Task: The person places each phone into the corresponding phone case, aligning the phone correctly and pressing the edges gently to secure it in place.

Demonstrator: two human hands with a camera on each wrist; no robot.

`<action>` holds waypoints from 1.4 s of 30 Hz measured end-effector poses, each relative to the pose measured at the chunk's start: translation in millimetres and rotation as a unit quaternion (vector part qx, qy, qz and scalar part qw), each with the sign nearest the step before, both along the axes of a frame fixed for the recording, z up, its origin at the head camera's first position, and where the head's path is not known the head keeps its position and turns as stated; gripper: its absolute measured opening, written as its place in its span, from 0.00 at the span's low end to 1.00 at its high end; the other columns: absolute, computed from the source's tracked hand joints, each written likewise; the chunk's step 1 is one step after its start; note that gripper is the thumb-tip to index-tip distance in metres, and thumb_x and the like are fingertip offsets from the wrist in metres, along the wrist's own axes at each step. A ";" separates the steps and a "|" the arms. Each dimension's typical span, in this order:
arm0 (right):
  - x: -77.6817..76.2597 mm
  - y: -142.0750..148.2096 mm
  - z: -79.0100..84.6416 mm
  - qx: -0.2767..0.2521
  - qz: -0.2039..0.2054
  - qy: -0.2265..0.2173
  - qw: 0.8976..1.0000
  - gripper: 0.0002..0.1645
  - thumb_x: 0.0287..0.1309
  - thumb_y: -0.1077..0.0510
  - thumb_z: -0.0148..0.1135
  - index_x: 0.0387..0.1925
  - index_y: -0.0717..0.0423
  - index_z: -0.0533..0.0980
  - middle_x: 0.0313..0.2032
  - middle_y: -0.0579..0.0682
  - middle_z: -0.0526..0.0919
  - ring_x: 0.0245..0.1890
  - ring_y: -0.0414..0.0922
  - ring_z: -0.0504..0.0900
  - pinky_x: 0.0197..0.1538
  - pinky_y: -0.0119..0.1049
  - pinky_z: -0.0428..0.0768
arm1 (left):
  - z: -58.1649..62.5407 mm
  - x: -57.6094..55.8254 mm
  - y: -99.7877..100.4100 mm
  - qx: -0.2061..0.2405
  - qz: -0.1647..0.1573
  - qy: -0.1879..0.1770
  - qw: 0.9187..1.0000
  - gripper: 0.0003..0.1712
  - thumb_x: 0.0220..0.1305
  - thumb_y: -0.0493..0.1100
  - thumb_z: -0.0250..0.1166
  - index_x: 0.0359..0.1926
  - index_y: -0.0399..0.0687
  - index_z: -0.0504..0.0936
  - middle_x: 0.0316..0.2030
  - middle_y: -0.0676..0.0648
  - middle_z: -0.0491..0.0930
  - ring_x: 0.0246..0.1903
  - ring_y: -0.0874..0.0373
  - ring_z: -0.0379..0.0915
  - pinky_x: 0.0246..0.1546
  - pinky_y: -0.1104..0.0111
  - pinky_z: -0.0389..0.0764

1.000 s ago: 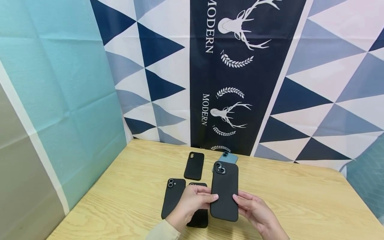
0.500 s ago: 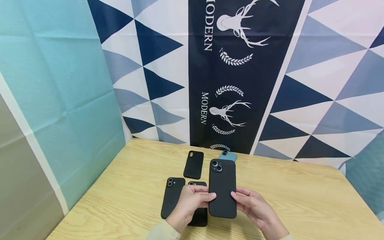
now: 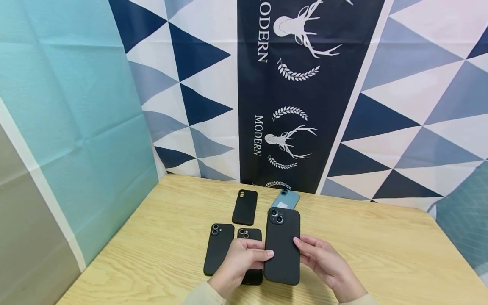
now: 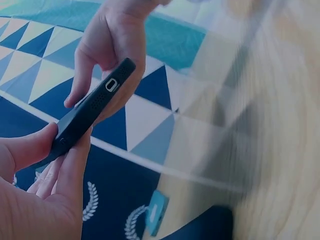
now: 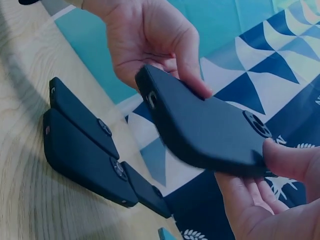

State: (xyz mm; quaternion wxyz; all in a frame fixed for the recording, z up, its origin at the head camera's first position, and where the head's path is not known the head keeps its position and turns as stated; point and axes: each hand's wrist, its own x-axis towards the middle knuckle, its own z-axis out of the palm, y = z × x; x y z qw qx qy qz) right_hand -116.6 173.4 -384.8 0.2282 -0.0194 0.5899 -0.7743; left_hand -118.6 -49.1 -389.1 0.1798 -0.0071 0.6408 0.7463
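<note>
Between my two hands is a smartphone in a black case (image 3: 282, 250), its back and two-lens camera facing me in the head view. My left hand (image 3: 245, 258) pinches its left edge, thumb on the back and fingers behind. On the opposite edge my right hand (image 3: 322, 260) pinches it the same way. The charging port at its bottom end shows in the left wrist view, where the cased smartphone (image 4: 95, 107) is seen edge-on. In the right wrist view the cased smartphone (image 5: 210, 127) is held up off the wooden table (image 5: 90, 215).
Left of my hands lie two black-cased phones, one phone (image 3: 219, 250) fully visible and the other phone (image 3: 249, 234) partly behind my left hand. A black case (image 3: 245, 207) lies farther back. Behind the held phone is a blue phone (image 3: 289, 198). A patterned cloth (image 3: 206, 106) hangs behind the table.
The held smartphone has shifted slightly left and tilted, its top edge lower, so more of the blue phone shows behind it. Both hands keep their grip on it.
</note>
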 end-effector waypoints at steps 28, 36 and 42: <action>12.0 -7.7 0.8 0.068 -0.044 -0.013 0.997 0.12 0.67 0.59 0.58 0.48 0.57 0.80 0.33 0.37 0.89 0.36 0.35 0.88 0.45 0.28 0.85 | 22.5 -9.4 3.4 -0.070 -0.020 0.073 0.995 0.15 0.60 0.38 0.69 0.45 0.31 0.84 0.40 0.35 0.88 0.35 0.57 0.87 0.40 0.63 0.88; 13.7 -7.4 8.2 0.081 -0.045 0.024 0.995 0.16 0.67 0.60 0.58 0.52 0.64 0.78 0.34 0.37 0.89 0.36 0.34 0.87 0.45 0.28 0.85 | 28.1 -7.5 6.1 -0.061 0.011 0.066 0.996 0.15 0.57 0.35 0.70 0.44 0.28 0.83 0.38 0.34 0.87 0.32 0.58 0.87 0.38 0.62 0.88; 22.3 -4.4 5.0 0.081 -0.039 0.003 0.996 0.19 0.67 0.57 0.59 0.54 0.65 0.77 0.36 0.38 0.89 0.38 0.34 0.87 0.46 0.28 0.85 | 24.2 -0.7 8.4 -0.051 0.011 0.055 0.997 0.15 0.57 0.34 0.71 0.44 0.28 0.84 0.37 0.34 0.88 0.31 0.59 0.87 0.37 0.63 0.88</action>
